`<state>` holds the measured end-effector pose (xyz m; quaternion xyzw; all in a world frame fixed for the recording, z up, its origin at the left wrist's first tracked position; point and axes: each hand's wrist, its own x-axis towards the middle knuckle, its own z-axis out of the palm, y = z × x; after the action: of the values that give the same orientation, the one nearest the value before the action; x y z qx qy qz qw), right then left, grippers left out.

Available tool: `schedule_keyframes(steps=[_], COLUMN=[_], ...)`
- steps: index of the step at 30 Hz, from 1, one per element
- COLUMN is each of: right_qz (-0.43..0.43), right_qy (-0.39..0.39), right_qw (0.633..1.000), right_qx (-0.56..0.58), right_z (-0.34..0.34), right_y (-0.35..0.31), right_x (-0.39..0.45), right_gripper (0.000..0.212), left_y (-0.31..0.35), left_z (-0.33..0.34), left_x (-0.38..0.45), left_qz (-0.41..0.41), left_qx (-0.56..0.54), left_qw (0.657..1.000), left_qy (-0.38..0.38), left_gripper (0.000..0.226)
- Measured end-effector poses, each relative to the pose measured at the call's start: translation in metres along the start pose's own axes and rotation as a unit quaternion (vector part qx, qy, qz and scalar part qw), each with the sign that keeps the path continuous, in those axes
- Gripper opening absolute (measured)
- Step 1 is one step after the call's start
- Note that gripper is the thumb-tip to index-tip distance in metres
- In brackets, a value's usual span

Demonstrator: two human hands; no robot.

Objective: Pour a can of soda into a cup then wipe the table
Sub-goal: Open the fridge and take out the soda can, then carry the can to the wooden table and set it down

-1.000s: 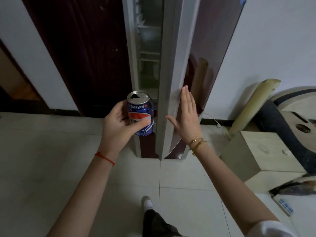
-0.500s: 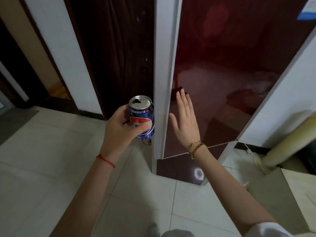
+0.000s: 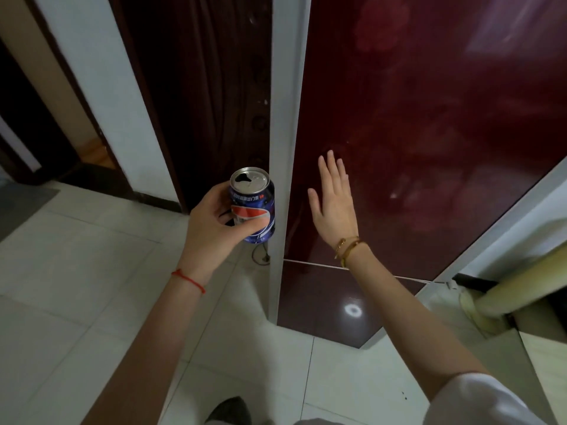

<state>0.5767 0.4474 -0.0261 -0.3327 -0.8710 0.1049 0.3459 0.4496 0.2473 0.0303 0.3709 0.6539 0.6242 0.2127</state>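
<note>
The blue aluminium soda can [image 3: 253,204], opened and upright, sits wrapped in the left hand [image 3: 211,231], just left of the fridge's white door edge [image 3: 283,167]. The right hand [image 3: 334,204] is spread flat at the glossy dark-red fridge door [image 3: 429,133]; contact unclear.

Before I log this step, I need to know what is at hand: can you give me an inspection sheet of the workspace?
Surface: tiled floor; no table in view.
Job's things: soda can, top already open, held upright; no cup or cloth seen.
Clutter: nothing seen.
Hands: left hand wrapped around the can; right hand open and flat at the dark red fridge door.
Cables: dark cord on the floor below the can; pale cord at right.
Surroundings: dark wooden door, white wall, pale roll leaning at right.
</note>
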Motion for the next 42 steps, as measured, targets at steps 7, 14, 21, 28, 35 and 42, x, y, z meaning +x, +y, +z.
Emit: schedule_keyframes(steps=[7,14,21,28,35,42], right_qz=[0.045,0.073,0.231,0.445,0.560,0.605], right_qy=[0.003,0.043,0.090,0.072,0.118,0.251], right_qw=[0.998,0.996,0.953,0.824,0.678,0.561], right_qx=[-0.041,-0.008,0.177,0.344,0.461,0.506], right_z=[0.019,0.028,0.029,0.037,0.008,-0.018], right_y=[0.011,0.003,-0.027,-0.038,-0.068,-0.089], right_x=[0.038,0.042,0.029,-0.014,-0.076,-0.148], right_gripper=[0.058,0.052,0.040,0.046,0.042,0.040], left_y=[-0.012,-0.020,-0.026,-0.038,-0.056,-0.056], left_z=[0.001,-0.001,0.010,0.030,0.056,0.082], left_x=[0.062,0.110,0.131,0.129,0.106,0.056], left_qz=[0.000,0.004,0.016,0.005,0.002,0.048], left_qx=[-0.005,-0.011,-0.032,-0.046,-0.028,-0.017], left_qw=[0.999,0.992,0.980,0.957,0.909,0.832], left_qy=[-0.053,-0.123,-0.194,-0.288,-0.417,-0.552], left_gripper=[0.065,0.072,0.067,0.066,0.066,0.069])
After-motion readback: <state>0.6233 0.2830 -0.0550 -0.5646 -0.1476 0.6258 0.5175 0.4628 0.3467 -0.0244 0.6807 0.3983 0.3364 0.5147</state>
